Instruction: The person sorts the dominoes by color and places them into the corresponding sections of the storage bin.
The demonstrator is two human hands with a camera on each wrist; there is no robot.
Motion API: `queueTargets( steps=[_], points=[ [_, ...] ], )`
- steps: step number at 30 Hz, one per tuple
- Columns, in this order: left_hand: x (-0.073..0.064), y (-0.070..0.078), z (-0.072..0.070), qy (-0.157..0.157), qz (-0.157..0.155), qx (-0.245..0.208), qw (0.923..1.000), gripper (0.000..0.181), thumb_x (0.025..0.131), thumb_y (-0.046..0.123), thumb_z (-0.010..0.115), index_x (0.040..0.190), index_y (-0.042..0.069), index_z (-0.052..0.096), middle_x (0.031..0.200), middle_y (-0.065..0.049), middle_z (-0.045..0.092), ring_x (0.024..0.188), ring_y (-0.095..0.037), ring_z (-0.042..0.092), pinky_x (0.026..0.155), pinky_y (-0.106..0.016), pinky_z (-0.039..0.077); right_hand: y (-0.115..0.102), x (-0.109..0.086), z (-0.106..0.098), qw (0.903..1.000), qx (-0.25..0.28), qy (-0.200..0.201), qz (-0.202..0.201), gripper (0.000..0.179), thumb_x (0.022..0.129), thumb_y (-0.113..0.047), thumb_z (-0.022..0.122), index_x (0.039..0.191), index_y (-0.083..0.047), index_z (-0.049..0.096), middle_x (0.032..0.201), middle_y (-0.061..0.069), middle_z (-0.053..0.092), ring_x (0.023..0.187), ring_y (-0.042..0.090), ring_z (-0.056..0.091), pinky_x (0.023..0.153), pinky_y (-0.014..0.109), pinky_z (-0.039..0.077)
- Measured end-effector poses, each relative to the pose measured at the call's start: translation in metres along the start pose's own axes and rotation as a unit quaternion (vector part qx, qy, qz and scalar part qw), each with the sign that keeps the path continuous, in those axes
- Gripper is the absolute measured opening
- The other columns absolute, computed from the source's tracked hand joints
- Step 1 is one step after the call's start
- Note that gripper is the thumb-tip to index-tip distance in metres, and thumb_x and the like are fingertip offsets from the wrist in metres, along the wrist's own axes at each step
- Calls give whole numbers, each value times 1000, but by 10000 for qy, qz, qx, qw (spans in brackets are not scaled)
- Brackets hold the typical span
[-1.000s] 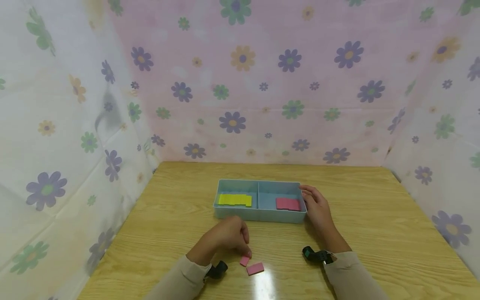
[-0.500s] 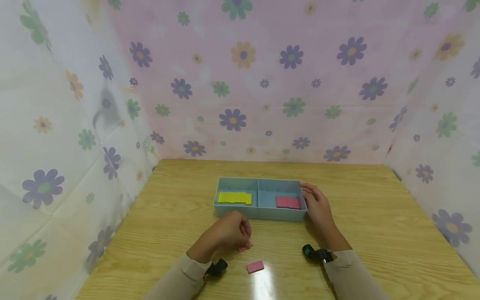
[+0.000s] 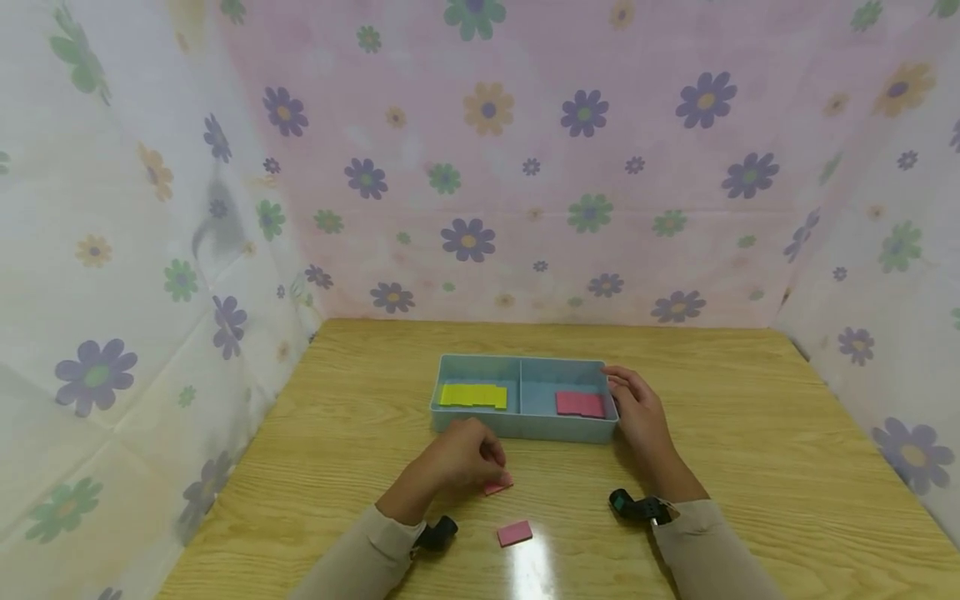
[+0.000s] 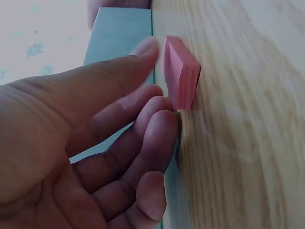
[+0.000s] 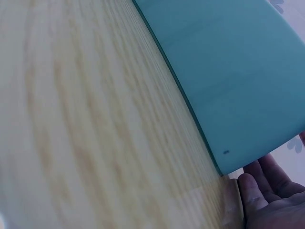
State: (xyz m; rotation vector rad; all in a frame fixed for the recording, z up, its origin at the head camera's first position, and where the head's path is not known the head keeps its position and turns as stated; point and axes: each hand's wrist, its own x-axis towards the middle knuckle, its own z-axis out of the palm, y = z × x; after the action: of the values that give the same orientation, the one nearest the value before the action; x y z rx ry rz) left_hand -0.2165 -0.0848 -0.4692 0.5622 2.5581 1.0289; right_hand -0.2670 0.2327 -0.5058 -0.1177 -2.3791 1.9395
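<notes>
A pale blue two-compartment box (image 3: 525, 427) lies on the table, with overlapping yellow strips (image 3: 472, 396) in its left part and pink ones (image 3: 580, 404) in its right. In front of it, my left hand (image 3: 465, 458) is over a small pink pad (image 3: 498, 485), which looks like sticky notes. The left wrist view shows the layered edge of this pad (image 4: 183, 76) just beyond my thumb and fingertips, with a gap between thumb and fingers. A second pink pad (image 3: 515, 533) lies nearer me. My right hand (image 3: 643, 417) rests against the box's right end, fingers at its wall and rim.
The wooden table (image 3: 352, 400) spreads around the box on all sides. Flower-printed cloth (image 3: 480, 167) hangs behind and at both sides. A black camera (image 3: 438, 533) sits at my left wrist and another (image 3: 630, 507) at my right.
My left hand has moved the farther pink pad forward, away from me and toward the box, and slightly turned it. The nearer pad, the box and my right hand stay in place.
</notes>
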Motion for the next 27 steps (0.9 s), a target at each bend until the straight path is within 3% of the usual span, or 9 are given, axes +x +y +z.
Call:
queueTargets(
  steps=[5,9,12,27],
  points=[
    [-2,4,-1,-124,-114,368,9992,14,80,27,92,78,22,78,71,13,68,70,-7,59,61,-25,52,-2,-1,0,10000,46,-52,-21,44,111,-44,45,147,-22,56,153,6,52,143,20,46,116,32,42],
    [-2,6,0,-209,-78,612,9979,14,77,20,93,77,22,79,70,13,67,67,-7,57,60,-24,50,-2,-1,0,9999,109,-97,-32,44,111,-43,45,148,-21,56,155,6,50,145,22,45,111,22,43],
    [-2,7,1,-206,-76,617,9979,16,77,18,93,75,22,78,68,13,67,65,-6,57,59,-23,50,-1,-1,0,9999,138,-96,-15,44,111,-43,45,147,-20,56,154,7,50,144,23,46,105,16,44],
    [-4,7,1,-54,50,716,9974,18,75,20,95,77,23,77,67,13,65,66,-4,57,59,-22,49,0,-3,0,9998,138,-91,-138,43,112,-39,45,147,-16,56,153,12,51,142,26,47,98,11,46]
  ],
)
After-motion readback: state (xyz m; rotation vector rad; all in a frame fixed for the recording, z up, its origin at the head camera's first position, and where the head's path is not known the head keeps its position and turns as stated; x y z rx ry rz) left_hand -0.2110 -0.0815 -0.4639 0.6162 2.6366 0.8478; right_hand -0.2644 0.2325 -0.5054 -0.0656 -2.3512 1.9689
